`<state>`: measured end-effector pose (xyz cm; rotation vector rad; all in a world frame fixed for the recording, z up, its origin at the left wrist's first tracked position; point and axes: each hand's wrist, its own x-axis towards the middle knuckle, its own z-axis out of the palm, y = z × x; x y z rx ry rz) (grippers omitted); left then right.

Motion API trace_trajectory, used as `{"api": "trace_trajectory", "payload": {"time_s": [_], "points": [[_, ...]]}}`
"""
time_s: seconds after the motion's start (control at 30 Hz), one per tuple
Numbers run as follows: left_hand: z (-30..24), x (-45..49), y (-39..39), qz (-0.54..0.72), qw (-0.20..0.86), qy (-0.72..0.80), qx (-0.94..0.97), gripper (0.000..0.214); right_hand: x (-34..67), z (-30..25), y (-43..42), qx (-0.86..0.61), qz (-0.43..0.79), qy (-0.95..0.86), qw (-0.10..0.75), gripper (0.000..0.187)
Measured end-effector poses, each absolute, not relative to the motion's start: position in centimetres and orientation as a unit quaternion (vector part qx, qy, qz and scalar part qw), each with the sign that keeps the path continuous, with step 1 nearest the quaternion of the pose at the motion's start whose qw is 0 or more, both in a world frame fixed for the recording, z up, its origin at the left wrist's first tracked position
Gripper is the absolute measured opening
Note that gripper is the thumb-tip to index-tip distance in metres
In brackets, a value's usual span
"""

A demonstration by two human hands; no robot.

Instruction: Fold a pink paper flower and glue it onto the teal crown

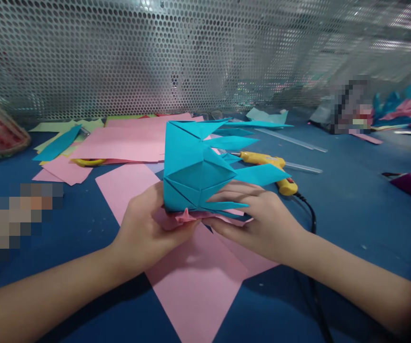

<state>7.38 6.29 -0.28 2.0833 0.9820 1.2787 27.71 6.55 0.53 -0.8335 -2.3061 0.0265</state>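
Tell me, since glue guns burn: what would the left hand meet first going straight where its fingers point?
Likely the right hand, just ahead beneath the teal folded paper shape; the yellow plastic glue gun lies farther back.

Pink sheets on blue table

Right of the blue paper model, the glue gun and its cord are getting in the way. Past them, bare tabletop is lying open. Pink sheets are crowding its left, and a mesh wall is closing off behind.
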Motion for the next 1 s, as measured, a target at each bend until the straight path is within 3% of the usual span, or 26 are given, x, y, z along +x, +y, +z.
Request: {"api": "trace_trajectory", "payload": {"time_s": [1.0], "points": [[-0.34,7.75,6.14,0.466,0.248,0.403,0.748,0.014,27.92,0.41,6.75,-0.291,0.028,-0.888,0.354,0.009]]}}
